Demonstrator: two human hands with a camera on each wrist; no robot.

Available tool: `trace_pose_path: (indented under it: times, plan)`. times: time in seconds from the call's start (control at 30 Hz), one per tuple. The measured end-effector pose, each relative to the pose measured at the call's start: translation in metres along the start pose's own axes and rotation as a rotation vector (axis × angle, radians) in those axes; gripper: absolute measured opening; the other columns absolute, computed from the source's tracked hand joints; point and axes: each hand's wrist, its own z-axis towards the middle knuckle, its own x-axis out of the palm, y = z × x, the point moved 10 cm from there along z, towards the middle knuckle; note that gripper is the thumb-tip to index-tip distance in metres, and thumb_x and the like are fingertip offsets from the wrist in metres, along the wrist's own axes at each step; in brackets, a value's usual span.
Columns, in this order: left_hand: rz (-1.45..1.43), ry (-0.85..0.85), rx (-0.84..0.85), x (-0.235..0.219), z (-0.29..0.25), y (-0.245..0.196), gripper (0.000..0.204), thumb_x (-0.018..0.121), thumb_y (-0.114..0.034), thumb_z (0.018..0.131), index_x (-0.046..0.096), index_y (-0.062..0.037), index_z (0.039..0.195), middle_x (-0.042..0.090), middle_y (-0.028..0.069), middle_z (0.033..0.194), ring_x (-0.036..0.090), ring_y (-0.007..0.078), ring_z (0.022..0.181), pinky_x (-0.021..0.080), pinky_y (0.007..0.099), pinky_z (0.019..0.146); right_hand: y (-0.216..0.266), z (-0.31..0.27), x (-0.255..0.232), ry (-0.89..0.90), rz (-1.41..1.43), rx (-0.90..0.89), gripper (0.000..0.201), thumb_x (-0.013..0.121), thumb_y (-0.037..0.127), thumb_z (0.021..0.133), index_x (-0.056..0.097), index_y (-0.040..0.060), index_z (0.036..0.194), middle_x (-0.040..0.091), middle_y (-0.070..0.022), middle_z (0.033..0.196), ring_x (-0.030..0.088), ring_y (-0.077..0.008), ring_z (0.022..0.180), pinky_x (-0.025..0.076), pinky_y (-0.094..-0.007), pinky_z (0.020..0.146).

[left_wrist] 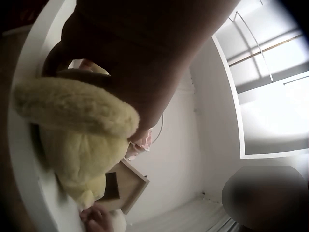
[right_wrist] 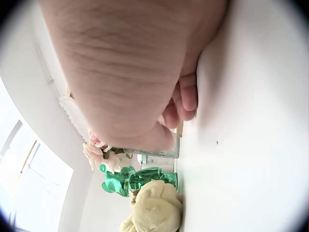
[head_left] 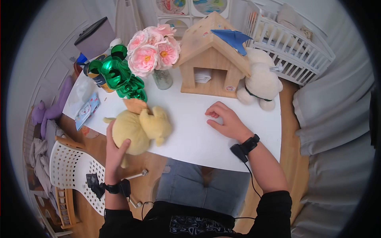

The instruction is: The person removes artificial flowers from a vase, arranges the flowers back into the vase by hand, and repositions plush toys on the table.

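A yellow plush toy lies at the table's near left edge in the head view, an orange piece at its top. My left hand grips its rounded left end, thumb on the near side. The left wrist view shows the plush below the dark hand. My right hand rests on the white table, fingers loosely curled and holding nothing; in the right wrist view this hand is close, with the plush beyond it.
Behind stand a shiny green figure, pink flowers in a glass vase, a wooden house with a blue piece on its roof, and a cream plush. A packet lies at the left.
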Motion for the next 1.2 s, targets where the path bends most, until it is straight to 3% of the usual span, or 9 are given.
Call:
trace_pose_path:
  times: [0.17, 0.23, 0.37, 0.53, 0.7, 0.83, 0.9, 1.1, 1.2]
  plan:
    - [0.220, 0.162, 0.120, 0.069, -0.010, -0.039, 0.055, 0.041, -0.028, 0.117, 0.041, -0.0020, 0.165, 0.052, 0.0139, 0.140, 0.058, 0.0300, 0.123, 0.050, 0.0430, 0.110, 0.026, 0.001, 0.006, 0.108, 0.162, -0.044, 0.063, 0.077, -0.003, 0.084, 0.066, 0.0119, 0.144, 0.053, -0.0112, 0.142, 0.062, -0.0249, 0.119, 0.053, -0.0358, 0.104]
    - [-0.053, 0.282, -0.004, 0.101, -0.011, -0.047, 0.054, 0.040, -0.026, 0.117, 0.041, -0.0025, 0.166, 0.053, 0.0131, 0.137, 0.060, 0.0266, 0.119, 0.054, 0.0400, 0.103, 0.045, -0.002, 0.011, 0.111, -0.083, -0.277, 0.080, 0.077, -0.005, 0.078, 0.061, 0.0160, 0.153, 0.040, -0.0140, 0.160, 0.057, -0.0305, 0.135, 0.049, -0.0402, 0.113]
    - [-0.352, 0.411, -0.128, 0.128, -0.004, -0.025, 0.064, 0.044, 0.001, 0.103, 0.043, -0.0053, 0.167, 0.055, 0.0113, 0.129, 0.063, 0.0168, 0.109, 0.059, 0.0317, 0.087, 0.039, -0.002, 0.005, 0.074, -0.179, -0.189, 0.082, 0.082, -0.003, 0.074, 0.061, 0.0154, 0.151, 0.048, -0.0139, 0.156, 0.057, -0.0319, 0.140, 0.047, -0.0401, 0.118]
    - [-0.049, 0.217, 0.063, 0.118, 0.016, -0.009, 0.097, 0.049, 0.012, 0.082, 0.027, -0.0097, 0.174, 0.052, 0.0143, 0.140, 0.063, 0.0229, 0.122, 0.059, 0.0369, 0.098, 0.018, -0.002, -0.002, 0.007, 0.086, 0.026, 0.070, 0.091, 0.010, 0.082, 0.062, 0.0095, 0.146, 0.074, -0.0128, 0.130, 0.072, -0.0295, 0.122, 0.055, -0.0377, 0.107]
    - [-0.201, 0.252, 0.293, 0.135, 0.032, -0.043, 0.140, 0.091, -0.003, 0.071, -0.001, -0.0158, 0.176, 0.032, 0.0194, 0.164, 0.041, 0.0342, 0.154, 0.043, 0.0511, 0.123, 0.006, 0.001, 0.012, 0.095, 0.127, 0.142, 0.055, 0.081, 0.020, 0.098, 0.062, 0.0072, 0.147, 0.077, -0.0152, 0.126, 0.075, -0.0252, 0.112, 0.057, -0.0367, 0.101]
    - [-0.349, 0.422, 0.380, 0.146, 0.044, -0.046, 0.135, 0.101, -0.016, 0.067, 0.014, -0.0140, 0.170, 0.037, 0.0192, 0.160, 0.041, 0.0331, 0.153, 0.040, 0.0509, 0.124, -0.008, 0.009, 0.020, 0.140, 0.138, 0.223, 0.051, 0.070, 0.038, 0.107, 0.063, 0.0081, 0.148, 0.079, -0.0184, 0.120, 0.077, -0.0300, 0.104, 0.058, -0.0383, 0.096]
    - [-0.461, 0.350, 0.157, 0.145, 0.051, -0.029, 0.116, 0.101, -0.020, 0.068, 0.028, -0.0129, 0.157, 0.040, 0.0183, 0.156, 0.042, 0.0303, 0.149, 0.038, 0.0484, 0.123, -0.009, 0.012, 0.016, 0.117, 0.104, 0.230, 0.051, 0.068, 0.038, 0.108, 0.061, 0.0083, 0.149, 0.080, -0.0189, 0.116, 0.078, -0.0300, 0.101, 0.059, -0.0391, 0.094]
    - [-0.160, 0.050, 0.386, 0.128, 0.048, -0.046, 0.091, 0.090, -0.014, 0.071, 0.035, -0.0124, 0.144, 0.045, 0.0130, 0.144, 0.047, 0.0260, 0.138, 0.039, 0.0433, 0.120, -0.013, 0.009, 0.007, -0.038, 0.148, 0.297, 0.056, 0.066, 0.034, 0.109, 0.052, 0.0047, 0.155, 0.074, -0.0203, 0.123, 0.074, -0.0224, 0.081, 0.059, -0.0372, 0.078]
    - [-0.140, -0.017, 0.245, 0.112, 0.056, -0.028, 0.084, 0.085, -0.011, 0.074, 0.036, -0.0112, 0.143, 0.044, 0.0117, 0.141, 0.047, 0.0264, 0.137, 0.040, 0.0430, 0.119, -0.014, 0.006, 0.009, -0.035, 0.210, 0.281, 0.058, 0.069, 0.029, 0.108, 0.050, 0.0017, 0.156, 0.065, -0.0193, 0.134, 0.067, -0.0181, 0.074, 0.057, -0.0343, 0.073]
